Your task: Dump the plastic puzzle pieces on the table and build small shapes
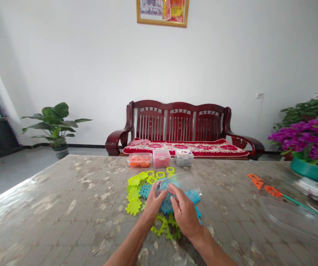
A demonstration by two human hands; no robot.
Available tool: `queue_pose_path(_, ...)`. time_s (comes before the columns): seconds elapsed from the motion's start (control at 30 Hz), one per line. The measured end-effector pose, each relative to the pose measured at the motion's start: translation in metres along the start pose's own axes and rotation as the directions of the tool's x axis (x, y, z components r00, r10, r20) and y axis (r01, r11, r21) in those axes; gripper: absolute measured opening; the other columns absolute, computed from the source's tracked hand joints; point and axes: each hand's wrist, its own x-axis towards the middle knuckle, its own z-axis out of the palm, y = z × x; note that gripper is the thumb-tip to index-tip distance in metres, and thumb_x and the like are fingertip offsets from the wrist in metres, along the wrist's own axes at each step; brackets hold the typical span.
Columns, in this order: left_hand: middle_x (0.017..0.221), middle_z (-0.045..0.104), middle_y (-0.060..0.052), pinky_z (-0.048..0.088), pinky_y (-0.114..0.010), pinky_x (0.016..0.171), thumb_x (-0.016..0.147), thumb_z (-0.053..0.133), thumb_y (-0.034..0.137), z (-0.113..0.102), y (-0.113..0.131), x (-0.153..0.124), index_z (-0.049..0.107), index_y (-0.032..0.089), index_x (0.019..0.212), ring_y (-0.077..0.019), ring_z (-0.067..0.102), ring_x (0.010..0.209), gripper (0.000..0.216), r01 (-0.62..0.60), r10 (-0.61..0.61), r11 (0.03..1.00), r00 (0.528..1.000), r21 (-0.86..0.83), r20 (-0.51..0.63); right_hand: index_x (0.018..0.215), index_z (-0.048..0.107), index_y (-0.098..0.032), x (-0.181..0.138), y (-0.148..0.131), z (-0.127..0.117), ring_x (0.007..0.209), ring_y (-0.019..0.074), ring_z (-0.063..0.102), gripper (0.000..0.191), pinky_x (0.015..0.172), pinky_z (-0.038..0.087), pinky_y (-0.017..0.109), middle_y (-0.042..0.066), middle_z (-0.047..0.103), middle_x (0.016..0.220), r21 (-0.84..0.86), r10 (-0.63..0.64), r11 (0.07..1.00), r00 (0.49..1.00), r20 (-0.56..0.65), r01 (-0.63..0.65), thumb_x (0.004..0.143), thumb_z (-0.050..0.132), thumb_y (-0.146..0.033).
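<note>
A clear plastic container [182, 183] lies tipped on its side on the marble-patterned table [64, 207], with blue puzzle pieces [196, 196] inside and spilling under it. My left hand [153, 204] grips the container's near end from the left, fingers curled. My right hand [185, 214] is on its near end from the right, fingers bent over the rim. Lime-green interlocking pieces [136, 186] lie spread to the left and below my hands, some blue pieces [145, 191] among them.
Three small lidded boxes stand at the table's far edge: orange [139, 160], red [161, 158], grey [184, 157]. Orange pieces [261, 183] and a clear lid [294, 220] lie at right, near a pot of purple flowers [311, 147]. A wooden bench [181, 129] stands beyond.
</note>
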Motion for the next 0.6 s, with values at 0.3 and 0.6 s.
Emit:
queue_pose_path(0.3, 0.118, 0.063, -0.009, 0.045, -0.035, 0.096, 0.072, 0.055, 0.039, 0.001, 0.005, -0.006, 0.058, 0.018, 0.115, -0.0254, 0.057, 0.11, 0.049, -0.004, 0.004, 0.996, 1.0, 0.089, -0.006, 0.14, 0.049, -0.021, 0.019, 0.058, -0.035, 0.124, 0.029, 0.054, 0.051, 0.104, 0.043, 0.053, 0.013, 0.059, 0.135, -0.252, 0.195, 0.933, 0.95, -0.244, -0.256, 0.091, 0.047, -0.035)
queue_pose_path(0.6, 0.114, 0.061, -0.009, 0.049, -0.033, 0.081, 0.08, 0.045, 0.044, 0.005, 0.006, -0.01, 0.054, 0.017, 0.119, -0.0245, 0.056, 0.102, 0.048, 0.019, -0.02, 0.996, 1.0, 0.086, 0.019, 0.13, 0.059, -0.02, 0.019, 0.074, -0.021, 0.116, 0.0245, 0.061, 0.044, 0.099, 0.048, 0.042, 0.011, 0.066, 0.124, -0.158, 0.258, 0.948, 0.957, -0.134, -0.277, 0.093, 0.041, -0.037)
